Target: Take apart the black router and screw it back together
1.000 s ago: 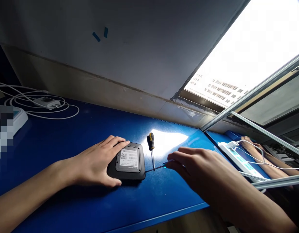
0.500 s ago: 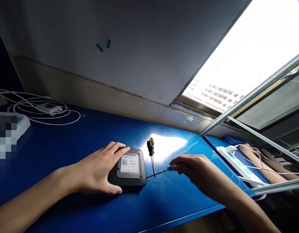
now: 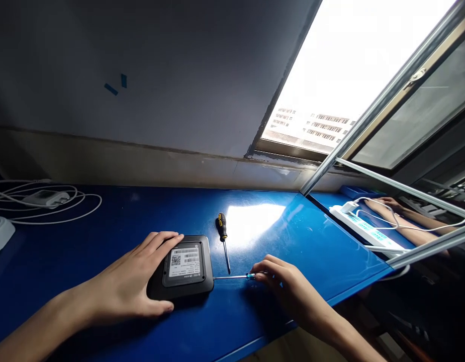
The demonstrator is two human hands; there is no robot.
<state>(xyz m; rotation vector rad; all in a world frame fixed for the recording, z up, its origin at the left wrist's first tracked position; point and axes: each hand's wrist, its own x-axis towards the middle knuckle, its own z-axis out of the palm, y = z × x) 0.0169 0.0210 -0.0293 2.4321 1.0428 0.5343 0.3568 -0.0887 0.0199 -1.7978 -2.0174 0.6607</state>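
Note:
A flat black square device with a white label and QR code lies on the blue table. My left hand grips it from the left, fingers over the far edge and thumb along the near side. In my right hand is a screwdriver with a clear blue handle; its fingers close around the handle. The thin shaft points left, and its tip meets the device's right side near the lower corner. A second screwdriver, black and yellow, rests on the table between device and wall.
A white charger with coiled cable sits at the far left, near a white device edge. On the right stands a metal frame. Beyond it are a white power strip and another person's arms.
The camera view has shifted, so the scene appears farther left. My right hand has lowered and turned, bringing the screwdriver shaft nearly level. My left hand still holds the device.

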